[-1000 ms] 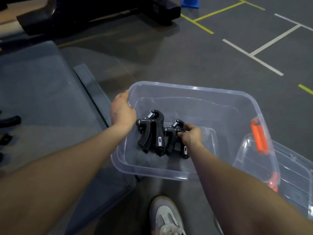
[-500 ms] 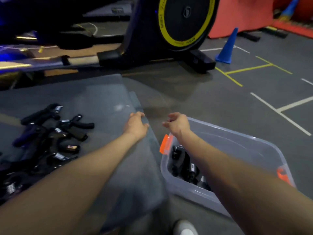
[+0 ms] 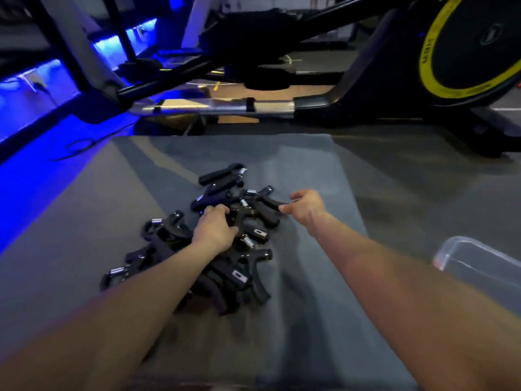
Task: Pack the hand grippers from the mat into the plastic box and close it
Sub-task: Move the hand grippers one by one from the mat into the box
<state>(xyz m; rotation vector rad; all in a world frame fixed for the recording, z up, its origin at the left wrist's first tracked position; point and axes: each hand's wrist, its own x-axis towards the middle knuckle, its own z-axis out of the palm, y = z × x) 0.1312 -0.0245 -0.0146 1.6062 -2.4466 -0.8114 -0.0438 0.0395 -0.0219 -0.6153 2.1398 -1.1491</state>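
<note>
A pile of several black hand grippers (image 3: 239,277) with metal springs lies on the grey mat (image 3: 310,306). My left hand (image 3: 215,230) rests on the middle of the pile, fingers curled around one gripper. My right hand (image 3: 306,207) pinches the handle end of a hand gripper (image 3: 265,206) at the pile's far right. A corner of the clear plastic box (image 3: 479,266) shows at the right edge, on the floor beside the mat. Its inside is out of view.
A black exercise bike (image 3: 465,52) with a yellow-ringed flywheel stands beyond the mat, its metal rail (image 3: 214,107) running along the mat's far edge. Blue light falls on the floor at the left. A cable (image 3: 81,148) lies there.
My view has swung left from the box to the mat. Both hands left the box, crossed over the mat and now reach into the pile of hand grippers.
</note>
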